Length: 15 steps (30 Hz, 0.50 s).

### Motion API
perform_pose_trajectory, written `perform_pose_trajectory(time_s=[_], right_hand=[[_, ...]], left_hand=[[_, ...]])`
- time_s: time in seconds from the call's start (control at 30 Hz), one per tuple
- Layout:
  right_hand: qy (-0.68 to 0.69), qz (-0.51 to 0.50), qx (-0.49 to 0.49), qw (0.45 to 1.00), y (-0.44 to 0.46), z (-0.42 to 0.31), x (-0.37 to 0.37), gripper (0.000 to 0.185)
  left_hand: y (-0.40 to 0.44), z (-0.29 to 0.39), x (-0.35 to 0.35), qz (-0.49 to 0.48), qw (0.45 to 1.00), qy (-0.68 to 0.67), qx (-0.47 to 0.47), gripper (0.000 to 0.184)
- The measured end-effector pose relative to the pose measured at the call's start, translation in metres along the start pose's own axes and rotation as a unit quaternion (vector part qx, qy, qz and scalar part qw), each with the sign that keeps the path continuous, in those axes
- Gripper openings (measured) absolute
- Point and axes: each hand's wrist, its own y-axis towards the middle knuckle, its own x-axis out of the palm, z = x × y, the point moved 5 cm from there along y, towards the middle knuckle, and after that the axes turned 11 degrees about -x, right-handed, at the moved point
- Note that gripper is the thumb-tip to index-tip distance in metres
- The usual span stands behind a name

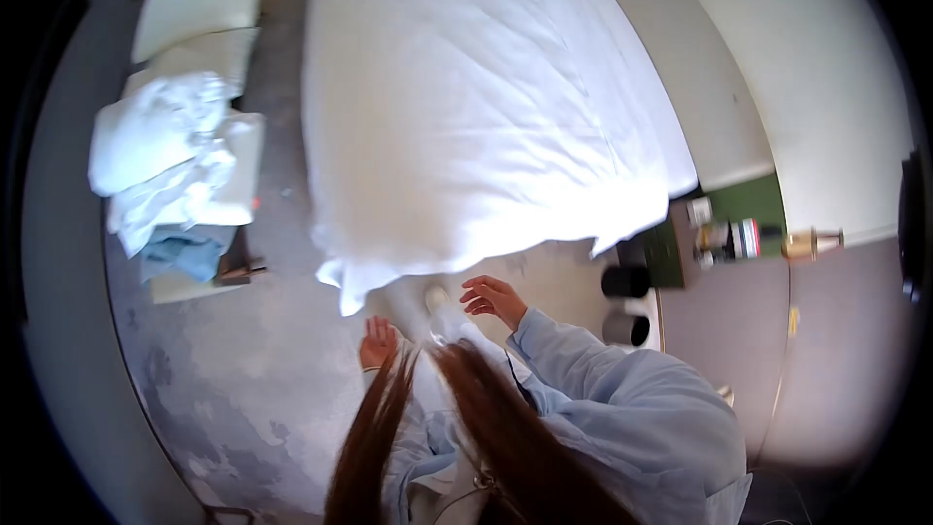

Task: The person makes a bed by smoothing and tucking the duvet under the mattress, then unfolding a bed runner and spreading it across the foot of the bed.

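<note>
The left hand (378,341) and right hand (496,299) hang released near the sheet (466,117). 2 bins (622,282) stand right; linens (160,141) lie left.

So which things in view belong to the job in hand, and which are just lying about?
Likely the job:
- white sheet, nearest the hands
- left hand and right hand, both apparently empty

Apparently just lying about:
- bundled white linen, though possibly related
- blue cloth
- black bin
- grey bin
</note>
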Motion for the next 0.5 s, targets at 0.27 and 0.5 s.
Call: perform_pose_trajectory(time_s=[0.27, 0.5], right_hand=[[-0.066, -0.109, -0.032, 0.991, 0.079, -0.077, 0.154, 0.021], [-0.138, -0.268, -0.05, 0.952, 0.094, -0.111, 0.283, 0.021]], left_hand=[[-0.096, -0.071, 0.2, -0.064, 0.957, 0.183, 0.215, 0.038], [-0.116, -0.008, 0.346, -0.285, 0.954, 0.035, 0.082, 0.039]])
